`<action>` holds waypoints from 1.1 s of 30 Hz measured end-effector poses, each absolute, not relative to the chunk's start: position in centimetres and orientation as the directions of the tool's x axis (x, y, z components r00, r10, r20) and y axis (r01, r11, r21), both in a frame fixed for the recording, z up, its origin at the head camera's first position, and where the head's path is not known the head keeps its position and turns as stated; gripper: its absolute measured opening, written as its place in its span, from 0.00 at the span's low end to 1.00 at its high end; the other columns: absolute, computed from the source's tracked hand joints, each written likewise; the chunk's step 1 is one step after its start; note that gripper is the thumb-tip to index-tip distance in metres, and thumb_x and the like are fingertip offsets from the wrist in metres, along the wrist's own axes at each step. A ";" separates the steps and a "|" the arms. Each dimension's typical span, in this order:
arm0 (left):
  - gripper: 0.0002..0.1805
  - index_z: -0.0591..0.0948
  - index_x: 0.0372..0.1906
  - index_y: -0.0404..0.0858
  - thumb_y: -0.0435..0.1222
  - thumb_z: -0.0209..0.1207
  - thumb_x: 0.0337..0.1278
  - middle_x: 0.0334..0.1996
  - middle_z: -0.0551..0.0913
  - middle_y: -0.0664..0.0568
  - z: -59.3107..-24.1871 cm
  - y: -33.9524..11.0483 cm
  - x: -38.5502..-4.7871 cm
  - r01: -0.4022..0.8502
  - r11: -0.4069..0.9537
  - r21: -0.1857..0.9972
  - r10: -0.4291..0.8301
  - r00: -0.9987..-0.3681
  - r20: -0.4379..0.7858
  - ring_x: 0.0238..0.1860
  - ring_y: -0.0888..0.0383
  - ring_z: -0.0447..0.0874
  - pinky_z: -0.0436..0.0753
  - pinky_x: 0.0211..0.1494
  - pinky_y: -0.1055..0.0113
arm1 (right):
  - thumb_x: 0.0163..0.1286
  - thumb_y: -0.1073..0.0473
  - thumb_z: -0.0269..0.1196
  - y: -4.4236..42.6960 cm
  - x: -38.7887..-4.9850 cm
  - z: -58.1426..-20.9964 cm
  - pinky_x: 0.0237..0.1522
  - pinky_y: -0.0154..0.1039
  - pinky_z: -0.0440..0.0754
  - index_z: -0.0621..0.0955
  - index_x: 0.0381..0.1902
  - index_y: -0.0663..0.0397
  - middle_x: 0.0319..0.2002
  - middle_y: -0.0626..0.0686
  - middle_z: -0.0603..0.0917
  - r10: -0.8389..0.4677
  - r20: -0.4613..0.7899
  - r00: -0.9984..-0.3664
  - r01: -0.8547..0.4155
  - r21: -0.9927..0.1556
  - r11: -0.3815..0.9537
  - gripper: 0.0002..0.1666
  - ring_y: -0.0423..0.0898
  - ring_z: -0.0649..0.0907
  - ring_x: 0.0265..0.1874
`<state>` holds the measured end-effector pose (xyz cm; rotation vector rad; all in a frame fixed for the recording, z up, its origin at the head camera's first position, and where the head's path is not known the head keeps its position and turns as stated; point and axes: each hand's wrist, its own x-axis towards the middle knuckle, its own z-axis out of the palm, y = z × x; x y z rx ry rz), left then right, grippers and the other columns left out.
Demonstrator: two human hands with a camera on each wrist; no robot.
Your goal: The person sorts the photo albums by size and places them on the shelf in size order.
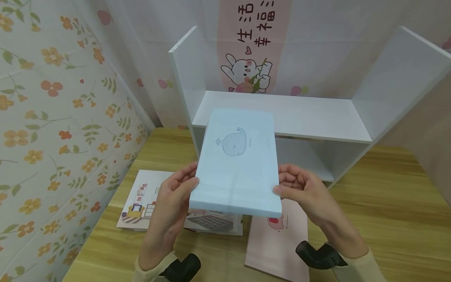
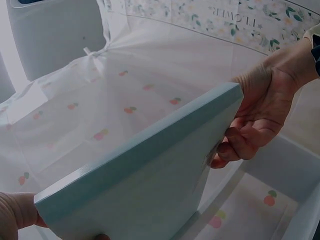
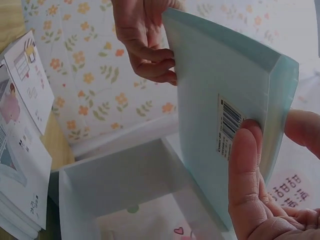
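Observation:
Both hands hold a light blue plastic file folder (image 1: 236, 168) raised above the table, with its whale drawing facing up. My left hand (image 1: 169, 207) pinches its left edge near the front corner, thumb on top. On the opposite edge, my right hand (image 1: 310, 196) grips it the same way. In the right wrist view, fingertips press the underside of the folder (image 3: 200, 100) beside a barcode label (image 3: 230, 125). Below it on the table lies a pink folder (image 1: 275, 250) with an elephant drawing, partly covered.
A white shelf unit (image 1: 282, 113) with tall side panels stands behind the folder. Several printed booklets or cards (image 1: 141, 199) lie at the left, partly hidden by my left hand. A floral curtain (image 1: 53, 117) hangs along the left side of the wooden table (image 1: 394, 219).

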<state>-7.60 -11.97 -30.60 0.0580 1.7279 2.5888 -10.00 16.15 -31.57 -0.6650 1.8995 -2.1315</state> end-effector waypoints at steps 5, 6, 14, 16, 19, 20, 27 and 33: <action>0.24 0.63 0.61 0.22 0.25 0.47 0.60 0.51 0.71 0.43 -30.5 -11.8 -8.6 -0.040 -0.400 0.915 0.033 -0.999 -0.030 0.51 0.54 0.73 0.76 0.52 0.67 | 0.62 0.76 0.57 16.0 -10.9 -31.7 0.35 0.34 0.82 0.75 0.47 0.61 0.35 0.51 0.83 -0.429 0.186 -0.884 -0.128 -0.978 -0.162 0.15 0.43 0.84 0.32; 0.24 0.63 0.62 0.22 0.25 0.47 0.60 0.52 0.71 0.43 -30.5 -11.8 -8.9 -0.049 -0.408 0.912 0.034 -0.999 -0.039 0.51 0.54 0.73 0.76 0.53 0.68 | 0.62 0.75 0.56 15.9 -11.0 -31.7 0.35 0.34 0.82 0.75 0.47 0.61 0.35 0.51 0.83 -0.424 0.185 -0.886 -0.124 -0.978 -0.166 0.15 0.43 0.83 0.32; 0.24 0.59 0.66 0.24 0.28 0.43 0.67 0.64 0.63 0.44 -30.6 -11.3 -10.4 -0.057 -0.529 0.847 0.018 -0.998 -0.056 0.60 0.51 0.66 0.69 0.61 0.61 | 0.65 0.73 0.56 15.2 -12.2 -31.4 0.39 0.37 0.83 0.74 0.49 0.64 0.35 0.51 0.84 -0.353 0.147 -0.924 -0.077 -0.976 -0.205 0.14 0.43 0.84 0.33; 0.24 0.59 0.66 0.24 0.30 0.42 0.69 0.65 0.62 0.44 -30.7 -11.0 -10.8 -0.025 -0.559 0.829 -0.002 -0.999 -0.032 0.62 0.51 0.64 0.66 0.64 0.60 | 0.66 0.71 0.56 14.8 -12.5 -31.2 0.40 0.37 0.83 0.74 0.49 0.65 0.34 0.50 0.85 -0.311 0.127 -0.942 -0.060 -0.974 -0.217 0.13 0.43 0.84 0.33; 0.25 0.59 0.66 0.24 0.34 0.43 0.71 0.65 0.61 0.43 -31.0 -10.5 -11.1 0.038 -0.590 0.807 -0.026 -0.999 0.028 0.63 0.51 0.64 0.64 0.66 0.61 | 0.67 0.69 0.56 14.2 -12.8 -31.0 0.38 0.36 0.83 0.73 0.51 0.67 0.34 0.48 0.85 -0.227 0.087 -0.970 -0.033 -0.973 -0.229 0.15 0.42 0.84 0.33; 0.26 0.58 0.66 0.23 0.35 0.43 0.71 0.65 0.61 0.43 -31.1 -10.4 -11.2 0.058 -0.603 0.796 -0.031 -0.998 0.049 0.63 0.50 0.63 0.64 0.66 0.60 | 0.67 0.69 0.56 14.1 -12.9 -30.9 0.38 0.35 0.83 0.73 0.52 0.69 0.34 0.47 0.86 -0.202 0.072 -0.977 -0.023 -0.972 -0.234 0.16 0.42 0.84 0.33; 0.29 0.57 0.67 0.24 0.24 0.45 0.59 0.64 0.63 0.43 -31.7 -10.4 -10.9 0.117 -0.637 0.762 -0.006 -0.989 0.147 0.59 0.52 0.67 0.69 0.63 0.64 | 0.66 0.69 0.57 13.8 -12.6 -31.0 0.38 0.31 0.81 0.63 0.65 0.73 0.40 0.48 0.84 -0.161 0.121 -0.980 -0.068 -0.951 -0.302 0.31 0.40 0.82 0.37; 0.31 0.57 0.67 0.23 0.19 0.46 0.55 0.64 0.64 0.40 -31.9 -10.3 -10.9 0.155 -0.601 0.784 -0.013 -0.983 0.184 0.59 0.53 0.70 0.72 0.60 0.67 | 0.59 0.79 0.58 14.2 -12.5 -31.9 0.52 0.34 0.76 0.55 0.68 0.73 0.63 0.57 0.71 -0.298 0.347 -0.889 -0.203 -0.883 -0.422 0.41 0.47 0.75 0.57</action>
